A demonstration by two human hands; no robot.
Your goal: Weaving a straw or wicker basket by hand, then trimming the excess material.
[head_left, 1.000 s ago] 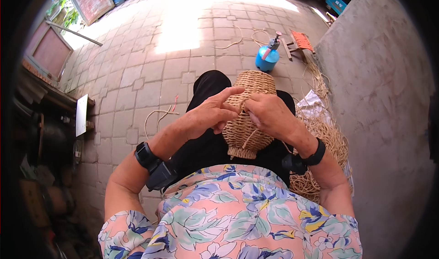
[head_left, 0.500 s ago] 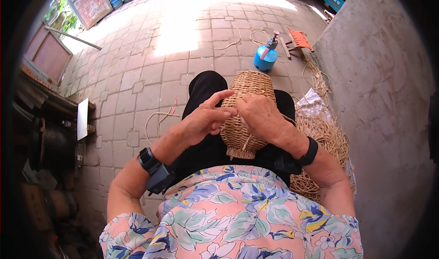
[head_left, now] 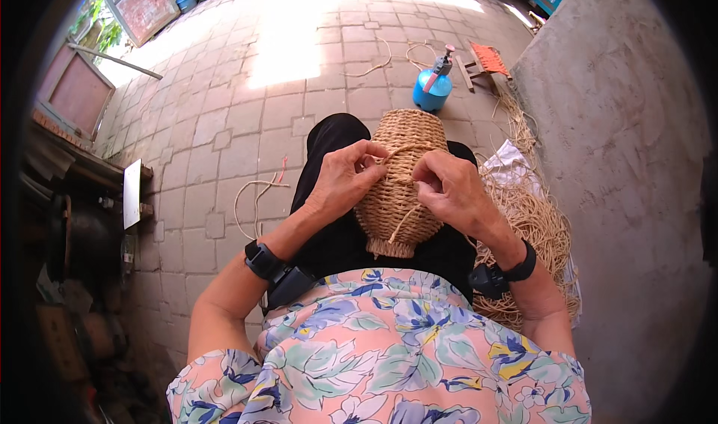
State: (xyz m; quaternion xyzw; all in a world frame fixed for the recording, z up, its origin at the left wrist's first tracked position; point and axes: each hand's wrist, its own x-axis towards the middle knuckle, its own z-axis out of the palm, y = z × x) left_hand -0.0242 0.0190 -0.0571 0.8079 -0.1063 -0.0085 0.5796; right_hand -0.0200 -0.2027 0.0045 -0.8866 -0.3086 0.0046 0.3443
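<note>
A woven straw-coloured basket [head_left: 393,203], vase-like with a narrow neck toward me, lies across my lap. From its left side my left hand [head_left: 348,176] reaches over, thumb and forefinger pinched on a cord [head_left: 404,147] that arcs over the weave toward the right. My right hand [head_left: 455,190] is over the basket's right side, fingers curled and thumb pressed in. What lies between those fingertips is too small to make out. A short loose strand [head_left: 404,223] sticks out near the neck.
A big heap of loose cord [head_left: 527,226] lies on white cloth to my right, beside a grey wall [head_left: 621,162]. Ahead stand a blue spray bottle [head_left: 432,87] and a low stool with an orange seat [head_left: 490,59]. Cord pieces [head_left: 258,192] lie on the paving at left.
My hands have moved apart from the middle of the basket. The left has gone from spread fingers to a pinch, and the cord arc now shows between the hands.
</note>
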